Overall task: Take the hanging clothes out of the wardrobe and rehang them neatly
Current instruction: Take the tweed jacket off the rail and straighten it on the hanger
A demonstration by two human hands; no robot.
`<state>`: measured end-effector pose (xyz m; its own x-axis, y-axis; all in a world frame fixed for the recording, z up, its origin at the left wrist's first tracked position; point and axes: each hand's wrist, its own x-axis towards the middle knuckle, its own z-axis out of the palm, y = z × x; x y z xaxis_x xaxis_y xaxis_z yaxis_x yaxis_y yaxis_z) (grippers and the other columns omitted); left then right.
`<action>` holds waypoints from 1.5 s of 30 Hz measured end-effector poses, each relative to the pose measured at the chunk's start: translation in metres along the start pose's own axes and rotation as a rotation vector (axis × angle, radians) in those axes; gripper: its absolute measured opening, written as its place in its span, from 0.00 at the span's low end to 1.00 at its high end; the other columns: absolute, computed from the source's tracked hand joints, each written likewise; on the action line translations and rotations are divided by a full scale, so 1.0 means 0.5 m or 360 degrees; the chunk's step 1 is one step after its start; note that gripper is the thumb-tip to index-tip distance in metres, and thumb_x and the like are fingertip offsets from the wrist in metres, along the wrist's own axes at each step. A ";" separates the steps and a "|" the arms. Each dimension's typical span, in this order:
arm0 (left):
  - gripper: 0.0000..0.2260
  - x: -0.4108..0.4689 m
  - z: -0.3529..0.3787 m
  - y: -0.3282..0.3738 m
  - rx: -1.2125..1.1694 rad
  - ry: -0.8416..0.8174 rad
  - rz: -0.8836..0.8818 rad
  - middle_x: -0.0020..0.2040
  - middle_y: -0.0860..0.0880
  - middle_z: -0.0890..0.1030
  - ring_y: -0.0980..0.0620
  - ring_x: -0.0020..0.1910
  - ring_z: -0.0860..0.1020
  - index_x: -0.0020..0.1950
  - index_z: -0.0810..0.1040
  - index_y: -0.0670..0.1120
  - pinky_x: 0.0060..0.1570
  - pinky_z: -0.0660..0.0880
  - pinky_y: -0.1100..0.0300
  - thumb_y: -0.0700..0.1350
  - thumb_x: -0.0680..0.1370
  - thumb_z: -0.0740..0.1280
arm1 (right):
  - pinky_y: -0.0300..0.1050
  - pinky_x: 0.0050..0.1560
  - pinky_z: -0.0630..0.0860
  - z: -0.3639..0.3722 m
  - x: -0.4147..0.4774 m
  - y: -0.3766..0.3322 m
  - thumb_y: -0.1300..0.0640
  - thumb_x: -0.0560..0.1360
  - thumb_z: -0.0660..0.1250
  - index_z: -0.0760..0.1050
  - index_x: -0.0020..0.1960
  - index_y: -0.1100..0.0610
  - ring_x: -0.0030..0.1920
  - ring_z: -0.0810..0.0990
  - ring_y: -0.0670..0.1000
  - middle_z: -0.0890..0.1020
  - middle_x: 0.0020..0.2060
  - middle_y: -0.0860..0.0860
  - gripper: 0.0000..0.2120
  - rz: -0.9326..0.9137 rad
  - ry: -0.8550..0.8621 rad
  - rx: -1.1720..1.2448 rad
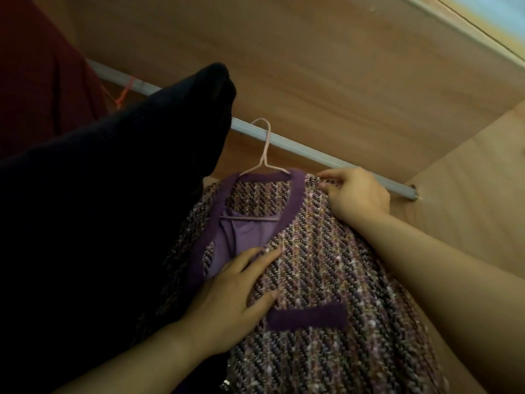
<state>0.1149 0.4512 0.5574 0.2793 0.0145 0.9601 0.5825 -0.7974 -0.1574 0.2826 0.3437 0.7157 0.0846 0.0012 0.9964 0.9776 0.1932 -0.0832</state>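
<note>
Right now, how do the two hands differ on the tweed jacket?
The left hand lies flat, fingers straight, on the front of the tweed jacket; the right hand pinches its shoulder. The left hand sits lower, the right hand up by the rail. Both touch the same jacket.

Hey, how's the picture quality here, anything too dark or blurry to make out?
Head view: dim, warm light; the black garment is a featureless dark mass; the tweed jacket shows its weave, slightly soft; the pale strip top right is washed out.
</note>
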 end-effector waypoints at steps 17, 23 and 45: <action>0.26 0.001 -0.037 0.045 0.0100 0.0137 0.0081 0.70 0.59 0.64 0.59 0.69 0.63 0.72 0.61 0.60 0.68 0.62 0.61 0.64 0.74 0.50 | 0.48 0.48 0.77 -0.035 -0.053 0.193 0.51 0.72 0.70 0.76 0.35 0.38 0.41 0.79 0.48 0.82 0.39 0.43 0.11 0.0016 0.0121 0.0229; 0.26 0.015 -0.048 0.035 0.0230 0.0124 -0.0094 0.71 0.58 0.63 0.57 0.69 0.63 0.72 0.60 0.60 0.66 0.60 0.63 0.64 0.75 0.52 | 0.51 0.46 0.78 -0.043 0.016 0.176 0.48 0.74 0.66 0.80 0.46 0.41 0.43 0.80 0.52 0.84 0.41 0.45 0.05 -0.0025 0.0241 0.0059; 0.23 0.015 0.007 0.129 0.0120 -0.0372 -0.0232 0.69 0.46 0.71 0.48 0.67 0.69 0.72 0.66 0.50 0.62 0.63 0.64 0.58 0.79 0.53 | 0.26 0.47 0.71 -0.149 -0.337 0.348 0.63 0.72 0.70 0.79 0.48 0.43 0.44 0.79 0.41 0.81 0.41 0.43 0.15 -0.0226 -0.0025 0.0696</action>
<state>0.1572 0.4018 0.5537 0.3519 0.2712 0.8959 0.6819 -0.7299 -0.0469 0.4529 0.3043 0.5324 -0.0503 -0.0410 0.9979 0.8058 0.5886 0.0648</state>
